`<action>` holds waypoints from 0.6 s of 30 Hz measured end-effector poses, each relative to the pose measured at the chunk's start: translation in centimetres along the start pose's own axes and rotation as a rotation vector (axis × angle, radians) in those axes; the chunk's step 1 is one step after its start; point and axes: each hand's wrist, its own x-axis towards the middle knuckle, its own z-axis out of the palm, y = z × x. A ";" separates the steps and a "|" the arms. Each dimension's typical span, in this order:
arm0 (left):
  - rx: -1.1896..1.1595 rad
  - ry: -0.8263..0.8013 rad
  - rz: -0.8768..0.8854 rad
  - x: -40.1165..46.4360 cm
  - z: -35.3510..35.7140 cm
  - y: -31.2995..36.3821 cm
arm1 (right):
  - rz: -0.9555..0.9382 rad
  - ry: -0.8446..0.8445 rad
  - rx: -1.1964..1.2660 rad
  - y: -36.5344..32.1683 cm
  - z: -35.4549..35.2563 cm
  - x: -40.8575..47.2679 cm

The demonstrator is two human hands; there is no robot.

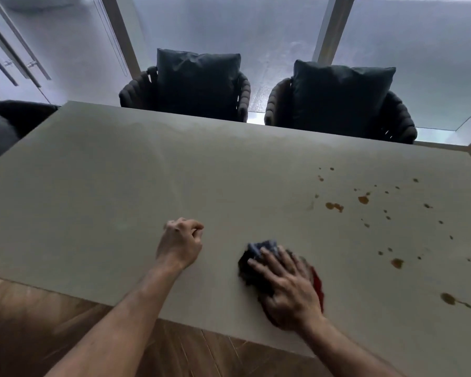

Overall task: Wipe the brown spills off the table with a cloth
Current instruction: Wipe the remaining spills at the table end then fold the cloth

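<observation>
A grey table [120, 186] fills the view. Several brown spills [334, 206] dot its right half, with larger drops near the right edge [447, 298]. My right hand [288, 289] presses flat, fingers spread, on a crumpled dark blue and red cloth [253, 257] near the table's front edge. The cloth lies left of the spills and apart from them. My left hand [181, 242] rests on the table to the left of the cloth, curled into a loose fist with nothing in it.
Two dark chairs with cushions [199, 83] [340, 99] stand at the table's far side before large windows. Another dark seat [8, 123] is at the left end. Wooden floor [52, 322] shows below the front edge. Faint wet streaks mark the table's middle.
</observation>
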 end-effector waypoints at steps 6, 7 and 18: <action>-0.078 -0.002 0.098 -0.8 1.3 0.7 | 0.157 -0.008 0.102 -3.8 1.2 6.9; -0.082 -0.004 0.113 -1.0 1.5 0.8 | 0.111 -0.015 0.117 -4.4 1.3 7.0; 0.328 -0.240 0.262 -4.7 9.9 6.5 | 0.550 0.232 0.105 5.6 -2.8 -4.6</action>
